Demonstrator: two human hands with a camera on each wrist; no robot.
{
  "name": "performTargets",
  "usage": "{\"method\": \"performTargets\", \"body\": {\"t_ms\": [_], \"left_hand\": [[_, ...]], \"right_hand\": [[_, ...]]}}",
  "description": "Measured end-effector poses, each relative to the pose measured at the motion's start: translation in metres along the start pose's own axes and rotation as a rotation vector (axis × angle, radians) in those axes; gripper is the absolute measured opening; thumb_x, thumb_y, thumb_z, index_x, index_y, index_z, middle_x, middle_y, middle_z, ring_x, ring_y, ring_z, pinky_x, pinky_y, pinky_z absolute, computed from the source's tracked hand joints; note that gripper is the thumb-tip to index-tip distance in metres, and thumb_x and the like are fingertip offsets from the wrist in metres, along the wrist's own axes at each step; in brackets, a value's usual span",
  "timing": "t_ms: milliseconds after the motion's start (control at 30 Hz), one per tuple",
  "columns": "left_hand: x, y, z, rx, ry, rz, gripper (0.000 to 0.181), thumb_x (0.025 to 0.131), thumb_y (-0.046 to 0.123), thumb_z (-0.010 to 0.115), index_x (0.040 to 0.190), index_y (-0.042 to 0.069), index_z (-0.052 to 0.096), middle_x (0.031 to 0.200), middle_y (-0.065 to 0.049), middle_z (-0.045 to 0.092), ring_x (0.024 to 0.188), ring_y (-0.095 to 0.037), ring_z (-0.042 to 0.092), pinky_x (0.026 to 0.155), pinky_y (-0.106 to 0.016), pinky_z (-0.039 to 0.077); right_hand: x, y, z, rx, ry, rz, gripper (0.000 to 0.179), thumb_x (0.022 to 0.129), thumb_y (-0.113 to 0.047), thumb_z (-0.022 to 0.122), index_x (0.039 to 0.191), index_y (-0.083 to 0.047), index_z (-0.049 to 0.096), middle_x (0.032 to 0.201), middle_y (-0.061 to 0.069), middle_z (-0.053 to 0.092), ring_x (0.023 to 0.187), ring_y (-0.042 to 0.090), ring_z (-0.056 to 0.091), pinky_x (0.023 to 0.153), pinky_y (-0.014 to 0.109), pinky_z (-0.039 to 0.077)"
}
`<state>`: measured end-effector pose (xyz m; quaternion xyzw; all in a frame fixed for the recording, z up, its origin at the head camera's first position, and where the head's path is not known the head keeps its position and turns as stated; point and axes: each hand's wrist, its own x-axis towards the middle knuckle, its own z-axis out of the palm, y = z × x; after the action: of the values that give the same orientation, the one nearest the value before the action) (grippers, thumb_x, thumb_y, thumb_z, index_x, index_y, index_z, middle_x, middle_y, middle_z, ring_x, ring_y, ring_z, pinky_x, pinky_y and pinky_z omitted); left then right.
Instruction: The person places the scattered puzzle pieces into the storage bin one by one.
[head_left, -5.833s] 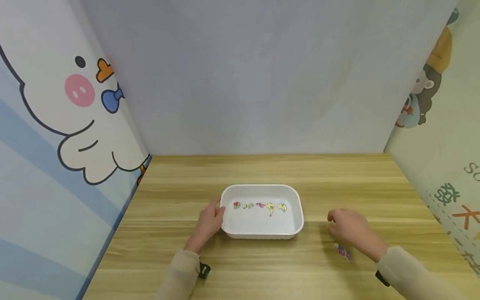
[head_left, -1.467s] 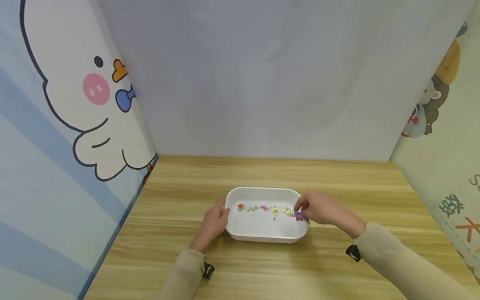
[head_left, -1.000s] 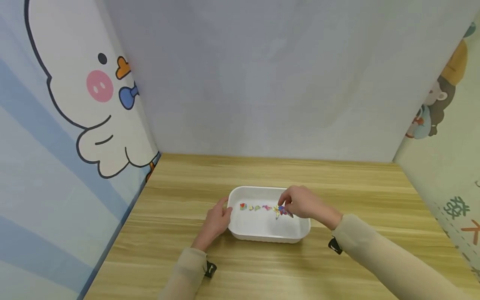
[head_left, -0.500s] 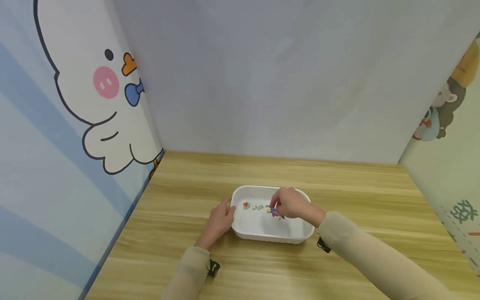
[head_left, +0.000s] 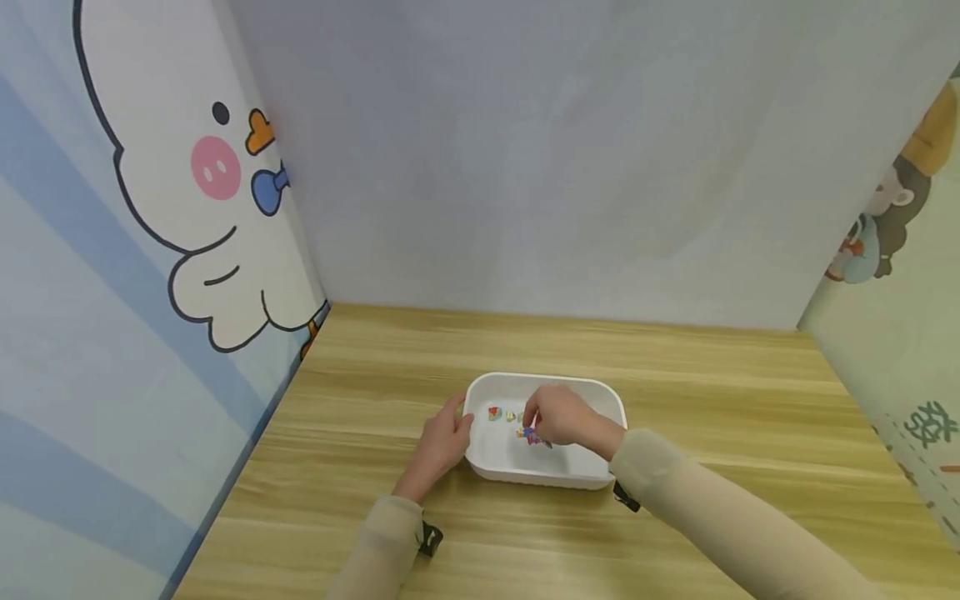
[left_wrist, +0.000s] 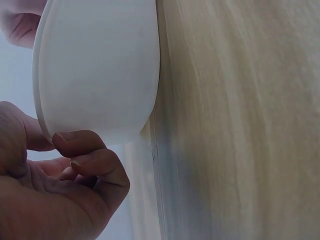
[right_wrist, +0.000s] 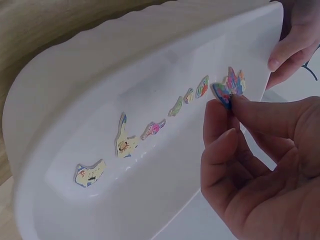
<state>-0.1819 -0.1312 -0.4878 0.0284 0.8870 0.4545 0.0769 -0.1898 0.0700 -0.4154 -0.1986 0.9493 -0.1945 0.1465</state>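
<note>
My left hand [head_left: 437, 446] grips the left end of a white rectangular tray [head_left: 517, 477]; in the left wrist view its thumb is at the rim and its curled fingers [left_wrist: 80, 143] lie against the outer wall. Over the tray, my right hand [head_left: 564, 415] pinches a flat blue, pink and yellow puzzle piece [right_wrist: 231, 86] between thumb and fingertips. Several other flat, irregular pieces lie in a row on the tray floor: a pale yellow one [right_wrist: 90, 173], a yellow one with a long tip [right_wrist: 125, 142], a pink one [right_wrist: 153, 129] and smaller green and red ones. The right hand hides part of this row in the head view.
The tray stands on a wood-grain table [head_left: 420, 350]. A grey-white backdrop [head_left: 540, 167] rises behind it. Printed cartoon panels flank both sides, with a white duck [head_left: 150, 167] on the left one.
The right hand has picked up the colourful piece from the table right of the tray, carried it over the rim and moved it leftward above the row. The left hand keeps its grip.
</note>
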Motion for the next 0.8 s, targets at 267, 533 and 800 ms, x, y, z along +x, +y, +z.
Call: {"method": "performTargets", "body": {"t_ms": [267, 533, 800], "left_hand": [[-0.002, 0.0, 0.002, -0.02, -0.005, -0.012, 0.045, 0.097, 0.02, 0.047, 0.14, 0.009, 0.04, 0.077, -0.008, 0.062, 0.065, -0.015, 0.057, 0.057, -0.027, 0.046], [-0.003, 0.001, 0.001, -0.031, -0.003, 0.012, 0.045, 0.097, 0.018, 0.047, 0.139, 0.007, 0.041, 0.083, -0.014, 0.067, 0.066, -0.015, 0.06, 0.056, -0.027, 0.047], [-0.003, 0.002, 0.0, -0.023, 0.005, 0.014, 0.045, 0.096, 0.017, 0.048, 0.139, 0.007, 0.041, 0.078, -0.011, 0.064, 0.061, -0.014, 0.057, 0.054, -0.026, 0.045]], "right_hand": [[0.011, -0.012, 0.011, -0.072, -0.032, 0.039, 0.024, 0.067, 0.007, 0.062, 0.074, -0.013, 0.073, 0.063, -0.005, 0.062, 0.059, 0.01, 0.052, 0.055, 0.026, 0.044], [0.016, -0.019, 0.02, -0.07, -0.077, 0.043, 0.023, 0.065, 0.008, 0.064, 0.073, -0.012, 0.073, 0.067, -0.004, 0.066, 0.06, 0.014, 0.054, 0.056, 0.026, 0.046], [0.019, -0.02, 0.028, -0.044, -0.083, 0.068, 0.018, 0.064, 0.006, 0.066, 0.07, -0.01, 0.072, 0.068, -0.002, 0.064, 0.064, 0.017, 0.052, 0.057, 0.027, 0.045]]}}
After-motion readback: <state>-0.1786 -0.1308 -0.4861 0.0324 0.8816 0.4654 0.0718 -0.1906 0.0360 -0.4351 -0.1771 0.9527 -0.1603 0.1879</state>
